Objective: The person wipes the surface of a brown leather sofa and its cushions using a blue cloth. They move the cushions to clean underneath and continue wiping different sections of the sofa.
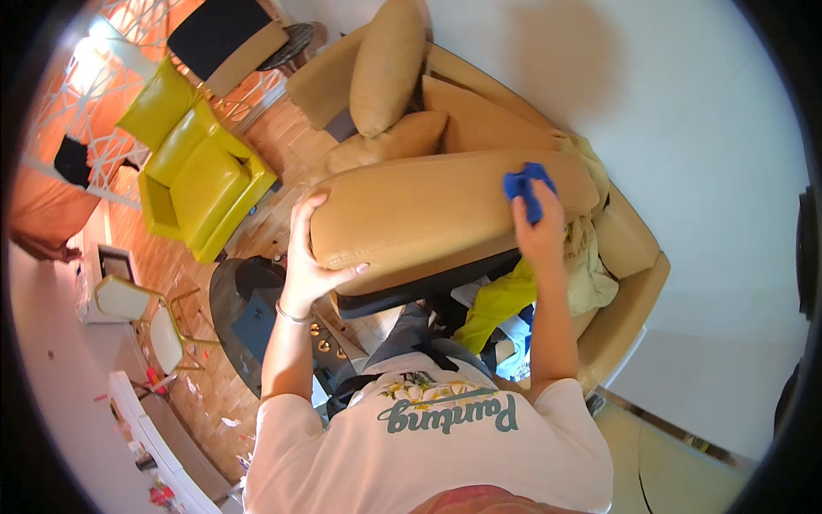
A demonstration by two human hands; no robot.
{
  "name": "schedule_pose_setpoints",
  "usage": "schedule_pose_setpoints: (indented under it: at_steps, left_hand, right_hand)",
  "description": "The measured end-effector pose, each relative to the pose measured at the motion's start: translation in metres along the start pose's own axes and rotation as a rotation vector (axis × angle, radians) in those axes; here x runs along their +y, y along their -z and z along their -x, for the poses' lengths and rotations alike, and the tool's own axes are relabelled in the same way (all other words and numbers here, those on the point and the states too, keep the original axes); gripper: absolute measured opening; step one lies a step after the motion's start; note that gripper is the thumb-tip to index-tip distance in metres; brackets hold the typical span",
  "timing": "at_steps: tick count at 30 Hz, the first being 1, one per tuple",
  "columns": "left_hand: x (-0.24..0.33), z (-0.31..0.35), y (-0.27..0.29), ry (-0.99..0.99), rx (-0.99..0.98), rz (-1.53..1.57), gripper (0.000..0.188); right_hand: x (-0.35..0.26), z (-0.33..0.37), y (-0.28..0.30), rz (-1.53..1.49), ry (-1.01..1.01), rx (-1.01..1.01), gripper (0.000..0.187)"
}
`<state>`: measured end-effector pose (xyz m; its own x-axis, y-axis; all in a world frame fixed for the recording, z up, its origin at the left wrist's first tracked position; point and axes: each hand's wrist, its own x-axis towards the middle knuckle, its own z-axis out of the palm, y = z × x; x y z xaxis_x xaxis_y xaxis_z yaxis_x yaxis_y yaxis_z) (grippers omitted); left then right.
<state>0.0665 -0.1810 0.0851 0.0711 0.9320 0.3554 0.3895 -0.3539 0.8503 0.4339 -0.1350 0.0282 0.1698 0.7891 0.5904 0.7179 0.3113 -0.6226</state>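
A large tan sofa cushion (419,206) with a black underside is tilted up in front of me. At its left end my left hand (310,248) grips the corner, fingers over the top and thumb along the front face. My right hand (541,221) presses a bunched blue cloth (533,187) against the cushion's upper face, near the right end. The fingers are closed round the cloth. Below the cushion's right half, yellow-green fabric (501,300) and other clothes lie partly hidden.
Behind stands the tan sofa (629,248) with loose pillows (390,68) against a white wall. A dark oval table (235,300) is left of me. Farther left are a yellow-green armchair (201,171), a white-seated chair (167,334) and litter on the wooden floor.
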Motion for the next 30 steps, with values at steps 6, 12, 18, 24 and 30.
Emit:
schedule_pose_setpoints:
  at_steps: [6, 12, 18, 24, 30]
  left_hand:
    - [0.026, 0.096, 0.006, 0.131, 0.387, 0.086, 0.088]
    - [0.072, 0.132, 0.026, 0.003, 0.467, -0.405, 0.082]
    - [0.099, 0.136, 0.056, 0.028, 0.523, -0.610, 0.067]
    - [0.102, 0.135, 0.146, 0.002, 0.457, -0.724, 0.066]
    - [0.085, 0.165, 0.255, 0.076, 0.484, -0.603, 0.065]
  right_hand:
    - [-0.090, 0.023, -0.036, -0.210, 0.312, -0.266, 0.032]
    - [-0.168, 0.038, -0.057, -0.590, 0.500, -0.386, 0.027]
    - [-0.213, 0.071, -0.092, -0.900, 0.417, -0.411, 0.027]
    - [-0.285, 0.099, -0.138, -1.083, 0.337, -0.451, 0.031]
    - [-0.376, 0.080, -0.183, -0.997, 0.656, -0.617, 0.033]
